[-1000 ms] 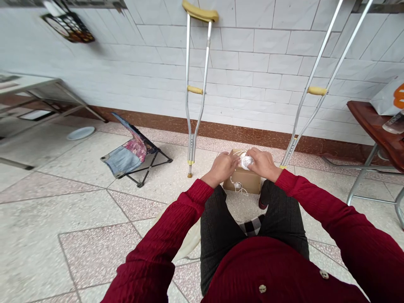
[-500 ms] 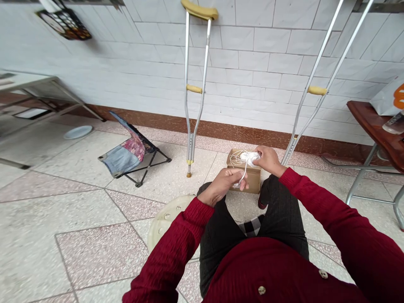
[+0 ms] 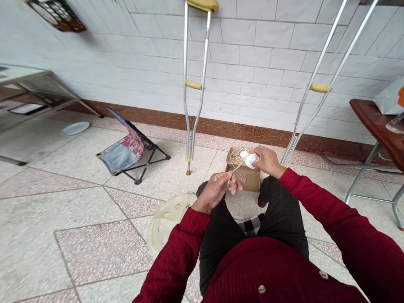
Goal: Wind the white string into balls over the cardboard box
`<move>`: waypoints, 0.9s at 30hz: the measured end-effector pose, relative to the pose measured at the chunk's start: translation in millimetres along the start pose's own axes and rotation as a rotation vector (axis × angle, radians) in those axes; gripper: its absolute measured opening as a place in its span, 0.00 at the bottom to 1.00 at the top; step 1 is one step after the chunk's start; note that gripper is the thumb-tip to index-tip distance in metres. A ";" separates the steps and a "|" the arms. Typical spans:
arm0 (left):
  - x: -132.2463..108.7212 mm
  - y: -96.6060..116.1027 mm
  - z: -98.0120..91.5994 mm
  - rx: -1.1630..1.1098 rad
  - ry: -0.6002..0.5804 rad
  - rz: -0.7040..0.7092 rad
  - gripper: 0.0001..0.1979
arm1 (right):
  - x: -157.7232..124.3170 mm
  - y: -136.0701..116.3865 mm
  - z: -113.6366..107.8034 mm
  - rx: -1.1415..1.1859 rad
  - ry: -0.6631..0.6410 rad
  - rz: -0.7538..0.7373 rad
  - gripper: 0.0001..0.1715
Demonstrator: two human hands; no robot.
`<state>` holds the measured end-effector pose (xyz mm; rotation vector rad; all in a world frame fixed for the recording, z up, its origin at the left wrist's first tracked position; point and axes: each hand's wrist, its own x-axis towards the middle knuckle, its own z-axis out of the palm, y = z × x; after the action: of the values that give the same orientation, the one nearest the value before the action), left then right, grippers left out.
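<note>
Metal-framed table [image 3: 31, 80] stands at the far left by the white tiled wall [image 3: 252, 46], and a pale round plate [image 3: 75, 128] lies on the terrazzo floor [image 3: 63, 248] near its legs. Further right, a low folding chair [image 3: 126, 149] with a patchwork denim seat sits on a black frame, while a round cream plastic stool [image 3: 168, 223] with holes in its top shows partly under the red left sleeve [image 3: 170, 252]. An aluminium crutch [image 3: 189, 84] with yellow pads stands by the wall. The person's left hand [image 3: 216, 190] pinches a strand of white cord [image 3: 235, 172] between thumb and fingers, and the strand rises to a white cord bundle [image 3: 251, 160] clamped in the right hand [image 3: 268, 162], whose fingers curl over it. A smaller white ball [image 3: 244, 154] sits just behind the bundle, with loose loops [image 3: 235, 156] beside it. The bundle is above the far end of an open cardboard box [image 3: 249, 179] on the floor beyond the black trousers [image 3: 284, 206]; whether either hand touches the box cannot be told. A second crutch [image 3: 311, 88] stands just right of the right hand, and at the far right a brown-topped table [image 3: 372, 122] on metal legs bears a white bag [image 3: 391, 99] and a clear bottle [image 3: 396, 123].
</note>
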<state>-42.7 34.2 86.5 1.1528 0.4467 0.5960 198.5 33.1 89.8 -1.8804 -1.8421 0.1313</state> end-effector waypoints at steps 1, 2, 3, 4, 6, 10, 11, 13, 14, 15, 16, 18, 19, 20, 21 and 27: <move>-1.2 -5.9 -5.2 0.038 0.006 -0.017 0.19 | -0.6 -0.5 -1.4 -0.012 0.015 -0.007 0.17; -2.2 -12.3 -10.3 0.103 0.003 -0.045 0.20 | -1.2 -0.8 -3.1 -0.022 0.029 -0.015 0.17; -3.0 -18.5 -14.8 0.182 -0.003 -0.080 0.20 | -1.9 -1.2 -5.0 -0.030 0.041 -0.027 0.16; -3.2 -23.9 -18.1 0.257 -0.010 -0.113 0.20 | -2.7 -1.7 -6.8 -0.038 0.049 -0.039 0.16; -0.8 -30.3 -20.6 0.345 -0.008 -0.141 0.18 | -4.6 -3.4 -9.6 -0.055 0.055 -0.068 0.16; 18.7 -22.6 -12.0 0.304 0.076 -0.065 0.18 | -9.4 -11.2 -11.0 -0.086 0.025 -0.124 0.17; 25.6 -18.0 -8.6 0.300 0.099 -0.045 0.18 | -10.7 -13.5 -10.8 -0.093 0.015 -0.136 0.18; 38.0 -8.4 -1.2 0.317 0.120 -0.017 0.15 | -12.7 -16.6 -10.4 -0.103 0.006 -0.154 0.17; 42.5 -4.1 3.0 0.333 0.124 -0.003 0.14 | -13.3 -17.1 -10.2 -0.104 0.007 -0.161 0.17; 45.3 -0.4 7.9 0.343 0.129 0.016 0.14 | -13.5 -16.6 -9.8 -0.102 0.011 -0.164 0.16; 46.3 2.5 13.2 0.340 0.136 0.039 0.15 | -13.1 -15.0 -9.2 -0.096 0.016 -0.161 0.16; 43.2 5.4 24.8 0.300 0.136 0.077 0.17 | -10.2 -8.6 -7.1 -0.074 0.035 -0.124 0.15; 39.7 5.2 30.0 0.276 0.120 0.081 0.17 | -7.8 -4.2 -5.5 -0.058 0.044 -0.088 0.15; 35.6 3.8 34.2 0.255 0.096 0.074 0.17 | -5.0 0.6 -3.6 -0.035 0.050 -0.046 0.15; 31.2 1.0 37.0 0.238 0.075 0.060 0.17 | -2.1 5.4 -1.5 -0.003 0.053 0.002 0.15; 11.6 -39.1 22.4 0.231 0.058 -0.039 0.18 | 4.8 16.5 10.0 0.610 -0.137 0.311 0.17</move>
<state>-12.0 14.8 57.4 1.3451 0.5984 0.5551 209.9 41.2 75.7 -1.7145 -1.3553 0.8436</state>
